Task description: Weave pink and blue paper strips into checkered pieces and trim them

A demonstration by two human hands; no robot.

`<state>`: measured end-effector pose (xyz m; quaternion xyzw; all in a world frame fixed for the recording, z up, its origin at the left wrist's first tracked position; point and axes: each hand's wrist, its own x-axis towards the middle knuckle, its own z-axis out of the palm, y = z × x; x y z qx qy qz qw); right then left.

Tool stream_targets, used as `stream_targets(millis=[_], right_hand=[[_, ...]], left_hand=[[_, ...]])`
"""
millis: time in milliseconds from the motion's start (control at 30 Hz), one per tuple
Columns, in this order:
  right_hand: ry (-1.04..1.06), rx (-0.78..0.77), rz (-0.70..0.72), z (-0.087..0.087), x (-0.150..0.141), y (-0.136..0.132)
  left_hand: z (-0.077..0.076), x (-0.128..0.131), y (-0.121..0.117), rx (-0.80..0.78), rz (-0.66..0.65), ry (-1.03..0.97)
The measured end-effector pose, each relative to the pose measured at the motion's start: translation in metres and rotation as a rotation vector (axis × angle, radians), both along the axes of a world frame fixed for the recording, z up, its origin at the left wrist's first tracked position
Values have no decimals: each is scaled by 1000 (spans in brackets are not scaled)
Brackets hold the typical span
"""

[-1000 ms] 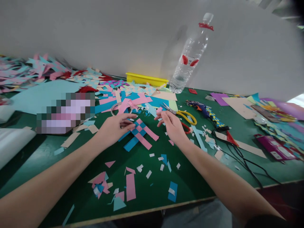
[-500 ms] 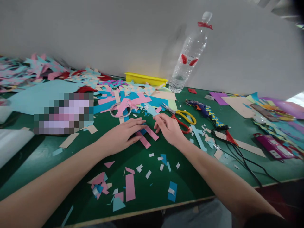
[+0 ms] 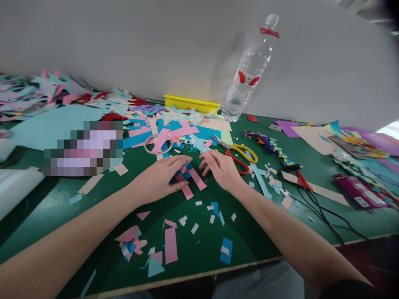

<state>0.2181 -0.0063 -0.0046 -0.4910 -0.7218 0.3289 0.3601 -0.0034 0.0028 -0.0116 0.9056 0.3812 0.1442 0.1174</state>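
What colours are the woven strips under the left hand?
Pink and blue: the woven strips under the left hand show best in the head view.

Head view, forward and down across the table (image 3: 199, 255)
From above the near edge (image 3: 187, 277), it faces the wall (image 3: 140, 45); left hand (image 3: 162, 176) and right hand (image 3: 221, 168) sit mid-frame, close by, forearms (image 3: 93, 232) entering from the lower corners.

a paper-craft work corner (whether workshop or home, i cannot tell): a green table (image 3: 249, 236) against a grey wall (image 3: 140, 41) is littered with coloured paper strips (image 3: 189, 131) and small offcuts (image 3: 171, 245), scissors (image 3: 231, 147) and a large pale-blue sheet (image 3: 59, 124) lying there too.
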Motion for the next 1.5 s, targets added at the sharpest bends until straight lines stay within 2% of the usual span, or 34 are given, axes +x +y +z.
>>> stream_targets(millis=[133,500,700,1067,1500], right_hand=[[17,41,-15,0,-1,0],[113,-73,17,-3,-6,-3],[197,-186,14,-1,-8,-3],[276,-244,-5,-1,-8,-1],[187,-219,18,0,-8,-1]], left_hand=[[2,3,-1,-16,25,-16],[2,8,-2,-27,67,-54],[2,10,-2,-29,29,-76],[-1,10,0,21,-11,-43],[-5,9,0,56,-26,-28]])
